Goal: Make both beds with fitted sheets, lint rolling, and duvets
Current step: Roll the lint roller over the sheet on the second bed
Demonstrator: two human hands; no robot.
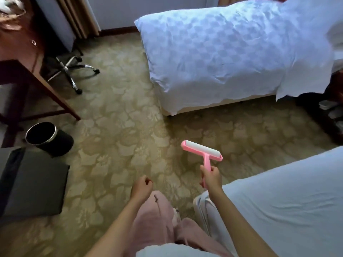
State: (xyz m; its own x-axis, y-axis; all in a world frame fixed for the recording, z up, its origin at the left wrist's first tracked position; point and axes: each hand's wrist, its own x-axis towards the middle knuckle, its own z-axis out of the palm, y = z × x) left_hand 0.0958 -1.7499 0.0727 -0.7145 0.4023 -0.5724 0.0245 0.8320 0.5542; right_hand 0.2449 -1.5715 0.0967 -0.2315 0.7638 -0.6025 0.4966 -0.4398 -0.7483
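pink trousers [154, 219] fill the bottom edge. the right hand [211, 178] grips the handle of the pink lint roller [202, 150], roller end up, above the carpet [120, 117] and just beside the near bed [278, 210], covered in plain white. the left hand [142, 188] is curled in a fist, holding nothing. the far bed [213, 104] lies under a patterned duvet [222, 52].

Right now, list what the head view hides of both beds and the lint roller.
Head view:
Far bed with white patterned duvet: head end cut off by right edge.
Near bed with plain white sheet: mostly cut off by right and bottom edges.
Pink plastic lint roller: handle mostly hidden inside right hand.
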